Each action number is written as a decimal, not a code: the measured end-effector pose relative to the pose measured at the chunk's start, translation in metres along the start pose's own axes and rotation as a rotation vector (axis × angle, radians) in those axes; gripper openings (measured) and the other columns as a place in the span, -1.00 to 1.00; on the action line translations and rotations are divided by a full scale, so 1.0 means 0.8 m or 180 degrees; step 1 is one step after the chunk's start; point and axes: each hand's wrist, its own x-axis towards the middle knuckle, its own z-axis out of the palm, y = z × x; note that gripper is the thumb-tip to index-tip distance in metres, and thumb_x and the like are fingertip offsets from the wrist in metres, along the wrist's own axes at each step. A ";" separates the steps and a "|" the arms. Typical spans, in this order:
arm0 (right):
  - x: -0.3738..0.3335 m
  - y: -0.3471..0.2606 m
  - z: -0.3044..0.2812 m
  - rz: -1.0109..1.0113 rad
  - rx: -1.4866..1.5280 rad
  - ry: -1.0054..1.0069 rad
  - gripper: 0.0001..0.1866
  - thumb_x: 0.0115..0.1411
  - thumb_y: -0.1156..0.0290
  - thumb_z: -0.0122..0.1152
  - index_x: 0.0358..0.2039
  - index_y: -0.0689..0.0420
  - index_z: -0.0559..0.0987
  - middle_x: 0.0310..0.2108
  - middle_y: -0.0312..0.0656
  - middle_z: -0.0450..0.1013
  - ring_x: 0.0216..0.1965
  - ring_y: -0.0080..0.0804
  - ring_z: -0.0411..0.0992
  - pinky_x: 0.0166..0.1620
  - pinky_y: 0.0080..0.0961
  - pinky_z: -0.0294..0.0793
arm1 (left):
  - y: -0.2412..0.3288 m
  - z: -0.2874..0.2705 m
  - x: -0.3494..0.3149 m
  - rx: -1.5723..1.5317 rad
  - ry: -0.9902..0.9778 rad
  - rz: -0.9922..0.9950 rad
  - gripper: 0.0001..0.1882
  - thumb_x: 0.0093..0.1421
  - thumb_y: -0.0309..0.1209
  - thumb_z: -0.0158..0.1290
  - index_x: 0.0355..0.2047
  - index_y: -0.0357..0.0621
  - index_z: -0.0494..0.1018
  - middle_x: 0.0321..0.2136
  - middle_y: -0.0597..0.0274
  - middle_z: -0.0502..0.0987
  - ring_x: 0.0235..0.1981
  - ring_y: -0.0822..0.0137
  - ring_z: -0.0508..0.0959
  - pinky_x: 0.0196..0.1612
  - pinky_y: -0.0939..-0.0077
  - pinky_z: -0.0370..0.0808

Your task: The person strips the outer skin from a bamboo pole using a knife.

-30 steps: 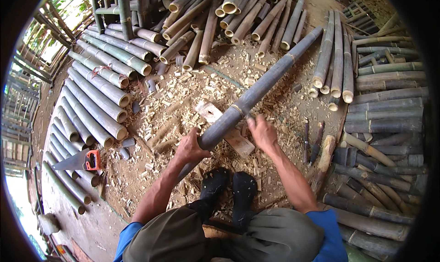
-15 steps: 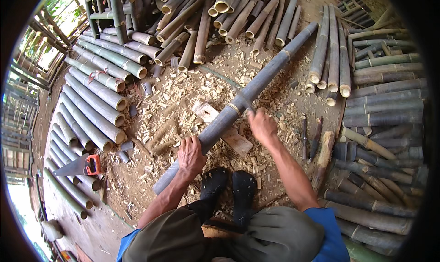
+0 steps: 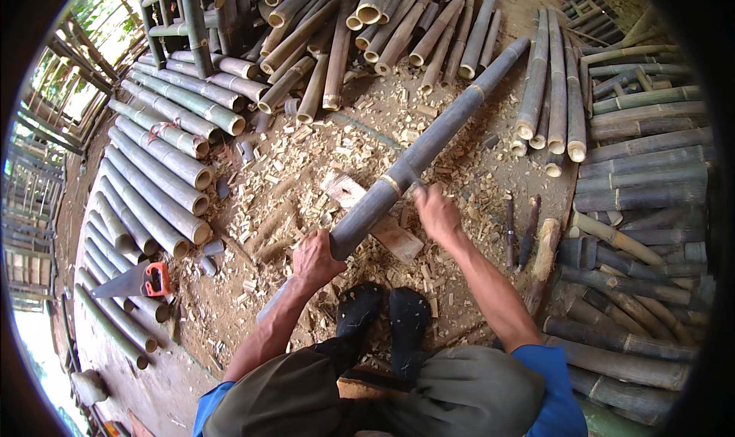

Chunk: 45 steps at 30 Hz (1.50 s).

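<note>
A long grey bamboo pole (image 3: 440, 135) runs diagonally from near my left forearm to the far right. My left hand (image 3: 315, 257) is wrapped over its near part, and my forearm hides some of the near end. In my right hand (image 3: 439, 213), the fingers are closed around a knife (image 3: 412, 174). Its blurred blade lies against the pole just beyond a pale joint ring. Beneath the pole's middle sits a flat wooden block (image 3: 396, 239) with pale cut faces.
Wood chips (image 3: 306, 180) litter the dirt floor. Cut bamboo lengths (image 3: 161, 161) lie left, with a red-handled saw (image 3: 153, 278) on them. More bamboo is stacked at the back (image 3: 406, 43) and right (image 3: 643, 184). Dark slender tools (image 3: 528, 234) lie beside a short log (image 3: 543, 265).
My left hand has shifted slightly up and to the left on the pole, and its forearm covers more of the near end. My right hand stays beside the joint ring.
</note>
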 end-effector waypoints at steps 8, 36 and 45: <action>0.021 -0.046 -0.019 0.2339 0.1218 -0.0695 -0.48 0.62 -0.06 -0.31 -0.26 0.10 0.41 -0.68 -0.48 0.18 -0.75 -0.69 0.06 -0.79 -0.59 0.04 | -0.027 -0.021 0.006 -0.0366 -0.0356 -0.0087 -0.38 -0.24 -0.10 0.49 -0.25 -0.28 0.58 -0.35 -0.05 0.66 -0.28 0.00 0.67 -0.15 0.12 0.58; 0.014 -0.043 -0.031 0.0726 0.0342 -0.1568 -0.45 0.61 -0.07 -0.28 -0.21 0.18 0.46 -0.68 -0.46 0.18 -0.76 -0.64 0.06 -0.79 -0.53 0.10 | -0.008 0.010 -0.068 0.0713 0.0442 -0.0415 -0.10 -0.16 -0.20 0.56 0.13 -0.25 0.34 0.06 -0.10 0.44 0.17 -0.05 0.44 0.23 0.09 0.40; 0.047 -0.065 -0.044 0.1541 0.0480 -0.1482 -0.42 0.62 -0.05 -0.29 -0.25 0.20 0.47 -0.65 -0.47 0.25 -0.76 -0.64 0.09 -0.79 -0.55 0.11 | -0.021 0.013 -0.064 0.0607 0.0433 -0.0450 -0.31 -0.15 -0.34 0.49 -0.04 -0.25 0.39 -0.05 -0.10 0.47 0.04 -0.07 0.49 0.12 0.06 0.47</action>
